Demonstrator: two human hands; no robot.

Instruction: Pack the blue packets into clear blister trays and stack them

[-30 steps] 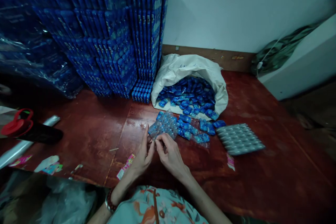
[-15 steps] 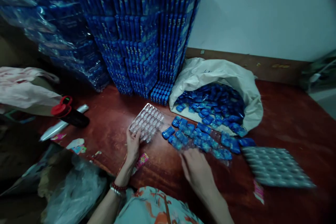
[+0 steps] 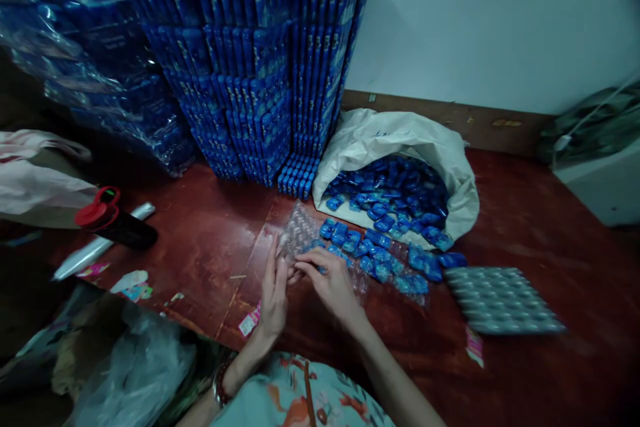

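Observation:
My left hand [image 3: 274, 290] grips the near edge of a clear plastic tray with moulded cups [image 3: 300, 230], which is tilted up off the red table. My right hand [image 3: 333, 283] meets it there, its thumb and fingers pinched at the tray's near corner. Whatever sits between those fingertips is too small to make out. Just right of the hands lie loose blue packets [image 3: 383, 260] on the table. Behind them a white sack [image 3: 463, 180] lies on its side, its mouth open, with many more blue packets inside.
Tall stacks of blue packs [image 3: 240, 80] stand at the back left. A black bottle with red lid [image 3: 123, 227] and a plastic roll [image 3: 83, 260] lie at the left. A stack of moulded trays [image 3: 505, 300] rests at the right.
My left hand has moved right with the tray, which has turned and tilted. My right hand has come left from the loose packets to the tray. The view has shifted slightly.

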